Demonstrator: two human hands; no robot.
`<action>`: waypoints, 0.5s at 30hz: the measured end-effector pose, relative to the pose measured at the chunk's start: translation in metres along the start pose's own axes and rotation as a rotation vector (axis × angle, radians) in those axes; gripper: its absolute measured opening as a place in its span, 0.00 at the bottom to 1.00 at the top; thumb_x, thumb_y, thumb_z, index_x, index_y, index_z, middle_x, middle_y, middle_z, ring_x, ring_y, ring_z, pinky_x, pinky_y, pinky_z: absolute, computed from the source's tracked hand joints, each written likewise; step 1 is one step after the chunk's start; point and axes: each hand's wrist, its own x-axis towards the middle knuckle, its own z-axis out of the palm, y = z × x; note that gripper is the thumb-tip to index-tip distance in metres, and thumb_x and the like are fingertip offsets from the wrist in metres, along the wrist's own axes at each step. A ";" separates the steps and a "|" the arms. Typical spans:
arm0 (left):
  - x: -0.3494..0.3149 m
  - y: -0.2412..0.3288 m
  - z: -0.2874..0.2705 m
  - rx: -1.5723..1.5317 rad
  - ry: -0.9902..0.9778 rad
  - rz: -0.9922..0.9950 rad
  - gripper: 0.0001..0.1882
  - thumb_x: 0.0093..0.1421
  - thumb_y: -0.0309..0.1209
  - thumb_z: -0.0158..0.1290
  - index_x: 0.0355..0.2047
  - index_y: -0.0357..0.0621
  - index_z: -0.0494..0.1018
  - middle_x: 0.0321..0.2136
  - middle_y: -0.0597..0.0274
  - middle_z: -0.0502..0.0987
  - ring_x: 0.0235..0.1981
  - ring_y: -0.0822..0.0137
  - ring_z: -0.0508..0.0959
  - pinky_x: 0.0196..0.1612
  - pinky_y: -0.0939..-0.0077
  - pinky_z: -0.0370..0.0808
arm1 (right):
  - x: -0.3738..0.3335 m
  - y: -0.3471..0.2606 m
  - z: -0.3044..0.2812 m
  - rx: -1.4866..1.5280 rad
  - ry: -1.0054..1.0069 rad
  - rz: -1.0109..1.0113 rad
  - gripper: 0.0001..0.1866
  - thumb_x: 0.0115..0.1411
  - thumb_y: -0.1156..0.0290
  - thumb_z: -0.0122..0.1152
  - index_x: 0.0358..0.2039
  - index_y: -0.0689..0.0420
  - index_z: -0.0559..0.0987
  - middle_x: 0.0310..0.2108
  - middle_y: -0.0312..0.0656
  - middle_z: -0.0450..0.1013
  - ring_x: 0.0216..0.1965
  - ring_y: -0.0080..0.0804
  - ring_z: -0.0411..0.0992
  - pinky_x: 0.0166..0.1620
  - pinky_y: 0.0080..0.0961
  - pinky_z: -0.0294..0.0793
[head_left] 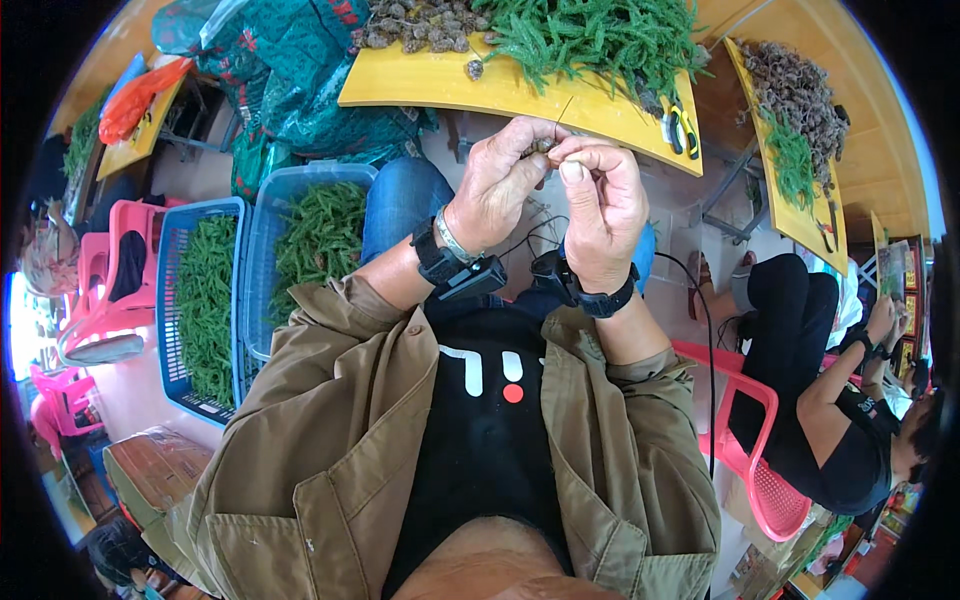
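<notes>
As my left grip (500,185) and right grip (605,205) pinch one brown piece (541,147), cones (425,24) near the bench's (440,90) left edge seem unworked.

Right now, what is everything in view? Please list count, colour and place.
small piece: one, brown, between fingertips
near table: one, yellow, ahead
cones: many, brown, its left
sprigs: many, green, beside cones
scissors: one, black-yellow, its right corner
basket: one, blue, left, sprigs inside
tub: one, pale blue, beside basket, sprigs inside
dark bags: several, green, upper left
plastic bag: one, orange, far upper left
right table: one, yellow, sprigs, dried clusters on it
chairs: at least three, pink, both sides
box: one, brown, lower left
seated person: one, black clothes, right
rim items: too small, blurred
left hand: one, black strap, centre
right hand: one, black strap, centre
</notes>
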 end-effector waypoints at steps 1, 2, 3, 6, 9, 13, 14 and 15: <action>-0.001 0.000 0.000 -0.026 -0.002 -0.024 0.14 0.60 0.26 0.43 0.46 0.35 0.69 0.29 0.66 0.73 0.27 0.78 0.69 0.30 0.84 0.68 | -0.001 -0.001 0.000 0.000 0.000 0.001 0.02 0.62 0.79 0.53 0.36 0.63 0.71 0.38 0.44 0.73 0.38 0.25 0.70 0.43 0.22 0.70; -0.001 0.000 0.000 -0.026 -0.001 -0.025 0.14 0.60 0.26 0.43 0.46 0.35 0.69 0.29 0.66 0.73 0.27 0.78 0.69 0.30 0.84 0.68 | -0.001 -0.001 0.001 -0.012 -0.006 0.004 0.02 0.62 0.79 0.53 0.36 0.63 0.71 0.38 0.43 0.73 0.37 0.25 0.70 0.43 0.22 0.70; -0.001 0.001 -0.001 -0.049 0.003 -0.053 0.14 0.60 0.26 0.43 0.45 0.35 0.69 0.29 0.66 0.72 0.27 0.78 0.69 0.30 0.84 0.67 | -0.001 -0.001 0.001 -0.025 -0.013 0.007 0.02 0.62 0.79 0.53 0.36 0.62 0.71 0.37 0.43 0.73 0.37 0.25 0.70 0.43 0.21 0.70; -0.001 0.001 0.001 -0.097 0.008 -0.114 0.14 0.59 0.27 0.43 0.44 0.35 0.70 0.28 0.66 0.72 0.26 0.78 0.69 0.29 0.84 0.67 | -0.001 -0.001 -0.002 -0.103 -0.033 -0.026 0.02 0.62 0.79 0.54 0.35 0.62 0.71 0.37 0.43 0.74 0.36 0.25 0.70 0.42 0.21 0.70; 0.000 -0.002 0.002 -0.059 0.007 -0.126 0.14 0.58 0.27 0.43 0.42 0.34 0.71 0.26 0.67 0.72 0.24 0.79 0.68 0.28 0.85 0.66 | 0.002 0.000 -0.009 -0.235 -0.066 -0.100 0.02 0.62 0.79 0.54 0.35 0.62 0.71 0.36 0.43 0.74 0.35 0.24 0.70 0.41 0.20 0.70; -0.002 -0.004 0.007 -0.070 0.026 -0.149 0.13 0.57 0.25 0.44 0.40 0.34 0.71 0.25 0.64 0.73 0.21 0.77 0.68 0.25 0.81 0.67 | 0.008 0.003 -0.019 -0.386 -0.047 -0.182 0.02 0.61 0.79 0.55 0.34 0.62 0.72 0.34 0.42 0.75 0.34 0.24 0.71 0.40 0.19 0.70; -0.001 -0.004 0.008 -0.071 0.021 -0.149 0.13 0.57 0.25 0.44 0.40 0.34 0.71 0.25 0.64 0.73 0.21 0.77 0.68 0.25 0.81 0.67 | 0.011 0.007 -0.022 -0.314 -0.013 -0.132 0.02 0.61 0.79 0.55 0.34 0.62 0.72 0.34 0.42 0.75 0.34 0.24 0.71 0.39 0.19 0.70; 0.000 -0.004 0.007 -0.073 0.001 -0.146 0.13 0.57 0.26 0.44 0.40 0.34 0.72 0.24 0.64 0.73 0.21 0.77 0.68 0.25 0.82 0.67 | 0.013 0.009 -0.023 -0.241 0.020 -0.083 0.02 0.61 0.79 0.55 0.33 0.62 0.72 0.34 0.42 0.75 0.33 0.24 0.71 0.39 0.19 0.70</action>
